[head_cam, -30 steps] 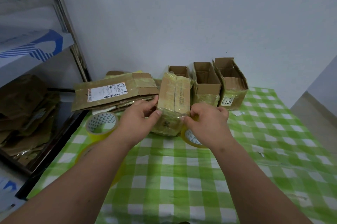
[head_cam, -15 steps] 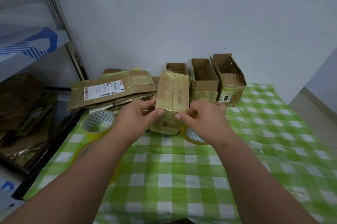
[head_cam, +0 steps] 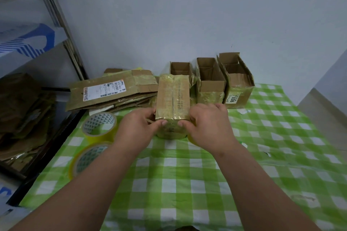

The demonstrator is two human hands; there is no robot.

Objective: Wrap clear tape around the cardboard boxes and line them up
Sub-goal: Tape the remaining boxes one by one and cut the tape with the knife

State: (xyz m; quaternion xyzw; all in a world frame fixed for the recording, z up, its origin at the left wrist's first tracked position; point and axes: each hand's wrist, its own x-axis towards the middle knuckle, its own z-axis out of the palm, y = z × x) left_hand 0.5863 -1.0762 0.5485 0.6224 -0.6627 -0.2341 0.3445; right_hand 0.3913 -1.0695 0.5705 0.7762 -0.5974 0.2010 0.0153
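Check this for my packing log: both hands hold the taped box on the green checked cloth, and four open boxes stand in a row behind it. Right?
Not quite. The head view shows three open boxes in the row, not four. The rest holds: the left hand and right hand hold the taped box on the green checked cloth.

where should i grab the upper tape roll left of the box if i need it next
Take the tape roll by its outer yellow band, pinching opposite sides, or hook fingers into the open core. It lies tilted on the tablecloth with its hole facing up. Come from above with the left hand, probably easiest since it sits just beside it.
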